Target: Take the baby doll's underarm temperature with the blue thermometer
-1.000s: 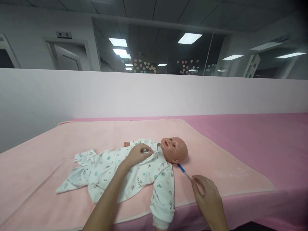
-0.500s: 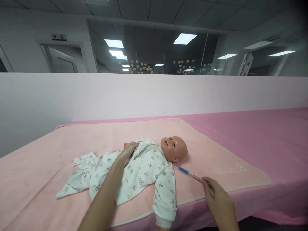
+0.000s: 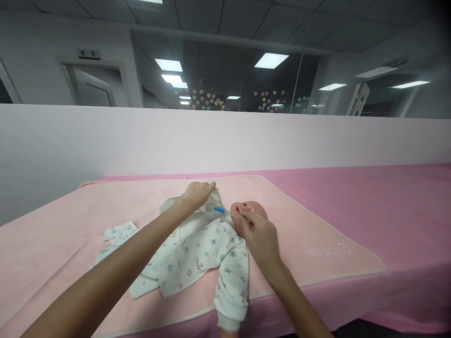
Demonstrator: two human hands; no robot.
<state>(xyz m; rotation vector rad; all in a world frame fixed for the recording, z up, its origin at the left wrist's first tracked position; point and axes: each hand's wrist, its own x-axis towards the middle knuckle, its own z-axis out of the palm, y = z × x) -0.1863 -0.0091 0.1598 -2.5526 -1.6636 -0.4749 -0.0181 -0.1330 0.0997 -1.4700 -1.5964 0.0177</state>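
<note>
A baby doll (image 3: 256, 208) lies on its back, its head toward the right. It wears a white printed baby top (image 3: 202, 251), with one sleeve stretched toward me over the near edge. My left hand (image 3: 198, 194) is closed on the top's front flap and holds it raised above the chest. My right hand (image 3: 261, 234) pinches a slim thermometer (image 3: 220, 210) with a blue end. That blue end points left, at the opened neckline beside the lifted cloth. The hand covers part of the doll's face, and the thermometer's other end is hidden in my fingers.
Under the doll lies a peach blanket (image 3: 299, 263) with a pale edge. A pink cover (image 3: 405, 225) drapes the table beneath it. A low white wall (image 3: 225, 141) runs along the back, with a dark window above it.
My left hand has risen and pulled the top's front flap up with it. My right hand has carried the thermometer left, from beside the doll's head to over its upper chest.
</note>
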